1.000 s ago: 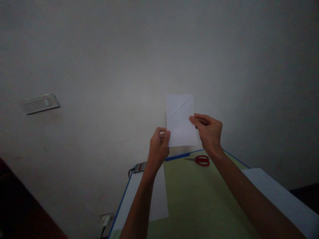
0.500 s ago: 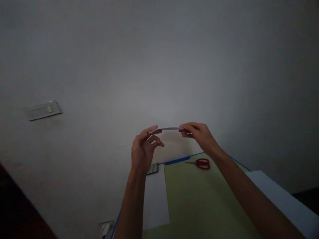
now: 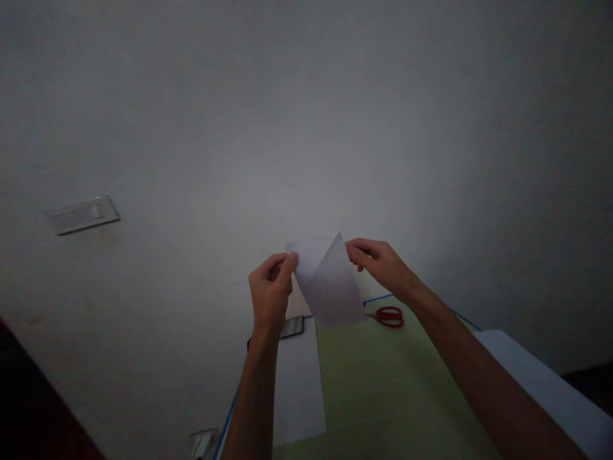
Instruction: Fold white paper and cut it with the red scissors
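The held paper (image 3: 332, 297) has tipped from edge-on to broadside, at ten o'clock from the scissors (image 3: 389, 317), left hand (image 3: 271, 291) pinching one edge, right hand (image 3: 378, 259) with fingers bunched opposite, hold unclear; light, even tension should avoid wrinkles.

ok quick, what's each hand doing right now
Left hand: closed, holding the paper.
Right hand: curled at the paper's edge; grip can't be told.

- phone (image 3: 293, 327) is partly stuck behind the left forearm (image 3: 256, 383)
- scissors (image 3: 389, 317) have their tips lost behind the held paper (image 3: 335, 297)
- wall socket (image 3: 203, 444) gets chopped by the bottom edge, kinda blurry
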The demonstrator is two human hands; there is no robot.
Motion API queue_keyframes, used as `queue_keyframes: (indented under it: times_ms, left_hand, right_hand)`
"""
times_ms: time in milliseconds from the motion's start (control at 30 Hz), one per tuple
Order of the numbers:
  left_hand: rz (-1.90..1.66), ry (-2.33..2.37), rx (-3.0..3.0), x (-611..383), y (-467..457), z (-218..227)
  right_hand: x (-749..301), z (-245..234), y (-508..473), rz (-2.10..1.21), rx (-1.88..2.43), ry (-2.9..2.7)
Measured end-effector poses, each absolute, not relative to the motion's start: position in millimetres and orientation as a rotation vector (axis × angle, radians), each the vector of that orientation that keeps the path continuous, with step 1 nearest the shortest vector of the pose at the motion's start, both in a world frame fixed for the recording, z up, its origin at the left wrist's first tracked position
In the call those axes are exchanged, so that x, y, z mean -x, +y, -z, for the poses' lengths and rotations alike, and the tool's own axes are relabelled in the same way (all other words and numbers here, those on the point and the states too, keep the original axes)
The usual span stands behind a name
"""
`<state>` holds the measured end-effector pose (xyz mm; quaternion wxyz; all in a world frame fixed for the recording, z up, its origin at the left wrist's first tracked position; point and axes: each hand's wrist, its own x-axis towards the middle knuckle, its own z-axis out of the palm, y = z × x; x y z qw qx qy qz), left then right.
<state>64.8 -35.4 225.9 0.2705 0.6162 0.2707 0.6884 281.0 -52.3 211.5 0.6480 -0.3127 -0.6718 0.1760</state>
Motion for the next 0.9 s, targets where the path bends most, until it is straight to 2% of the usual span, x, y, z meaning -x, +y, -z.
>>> queue_keyframes:
  times_ms: [167, 467, 700, 900]
  left_hand:
    - [-1.851, 0.772, -1.622, -65, -36, -225]
    - [-1.792, 0.717, -1.71, -65, -37, -223]
    - [-1.91, 0.772, -1.912, -64, -36, -224]
    - [-2.015, 0.716, -1.785, -72, -34, -221]
  right_hand:
    - [-270, -217, -60, -0.472, 0.553, -1.434]
    - [-258, -215, -57, -0.496, 0.547, -1.218]
    - [-258, -214, -58, -0.508, 0.567, -1.221]
    - [-254, -213, -58, -0.519, 0.558, -1.237]
